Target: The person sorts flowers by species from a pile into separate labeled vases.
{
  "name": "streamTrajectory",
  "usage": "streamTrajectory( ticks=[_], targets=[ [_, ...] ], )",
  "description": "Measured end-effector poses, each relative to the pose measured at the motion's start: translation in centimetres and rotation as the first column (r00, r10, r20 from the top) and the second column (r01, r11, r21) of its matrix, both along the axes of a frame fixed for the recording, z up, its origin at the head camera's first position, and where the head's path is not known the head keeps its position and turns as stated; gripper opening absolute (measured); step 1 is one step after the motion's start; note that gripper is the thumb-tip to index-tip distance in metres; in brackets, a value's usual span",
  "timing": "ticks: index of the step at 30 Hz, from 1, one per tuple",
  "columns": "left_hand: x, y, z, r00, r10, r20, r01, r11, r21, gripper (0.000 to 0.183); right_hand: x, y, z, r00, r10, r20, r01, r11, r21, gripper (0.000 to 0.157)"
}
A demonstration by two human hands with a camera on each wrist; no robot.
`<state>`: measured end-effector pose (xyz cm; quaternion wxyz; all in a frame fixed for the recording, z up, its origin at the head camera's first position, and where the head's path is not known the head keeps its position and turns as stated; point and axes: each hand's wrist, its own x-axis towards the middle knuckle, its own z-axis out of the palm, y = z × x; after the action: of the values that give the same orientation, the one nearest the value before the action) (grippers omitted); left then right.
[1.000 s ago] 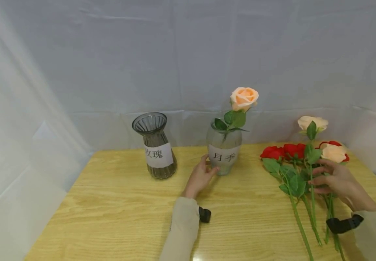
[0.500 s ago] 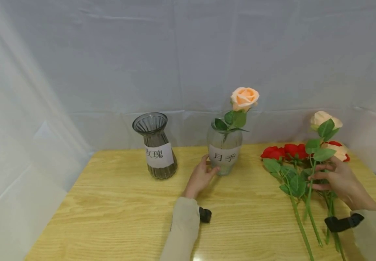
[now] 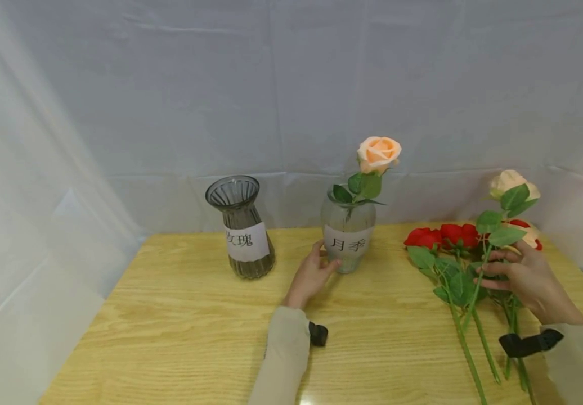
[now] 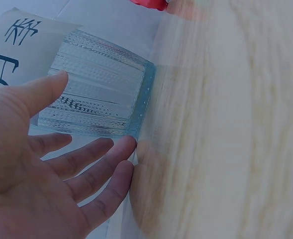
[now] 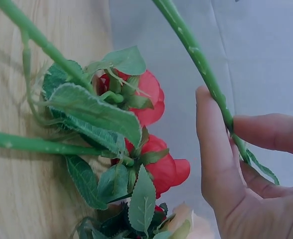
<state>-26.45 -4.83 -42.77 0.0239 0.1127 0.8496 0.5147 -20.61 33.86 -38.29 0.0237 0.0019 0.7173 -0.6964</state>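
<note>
Fingers (image 5: 215, 154) of the right hand (image 3: 532, 281) are pinching the green stem (image 5: 198, 59) of a pale rose (image 3: 508, 183), thumb pressing from the opposite side. Compared with a moment ago, the bloom is sitting farther right and the stem's lower part farther left, so I'm judging this flower as picked out from the pile but not yet in a vase. Fingers of the left hand (image 3: 313, 275) are lying apart and fairly straight beside the clear vase (image 3: 332, 216), thumb towards its front; that hand is staying put, and I can't tell how firmly it's touching. Farther out, a peach rose (image 3: 379, 153) is standing in that vase, while red roses (image 3: 457, 235) are lying on the table (image 3: 195, 337) by the right hand. I'm reading 月季 on the clear vase's label (image 3: 348, 241) and 玫瑰 on the smoky vase (image 3: 252, 269), the first character partly curving away.
</note>
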Motion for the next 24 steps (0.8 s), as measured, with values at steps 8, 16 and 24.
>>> streamTrajectory(
  ticks=[8,16,24],
  targets=[
    [0.1,0.0,0.1,1.000,-0.002,0.001,0.002,1.000,-0.002,0.067,0.3,-0.3,0.2,0.997,-0.061,-0.045,0.058,0.996,-0.063,0.045],
    [0.0,0.0,0.1,1.000,-0.001,0.002,0.001,1.000,-0.003,0.066,0.4,-1.1,0.4,0.987,-0.142,-0.078,0.130,0.982,-0.140,0.059],
    [0.0,0.0,0.1,1.000,-0.002,-0.002,0.002,1.000,-0.001,0.067,0.6,-1.9,1.1,0.977,-0.202,-0.073,0.185,0.964,-0.188,0.069]
  ],
)
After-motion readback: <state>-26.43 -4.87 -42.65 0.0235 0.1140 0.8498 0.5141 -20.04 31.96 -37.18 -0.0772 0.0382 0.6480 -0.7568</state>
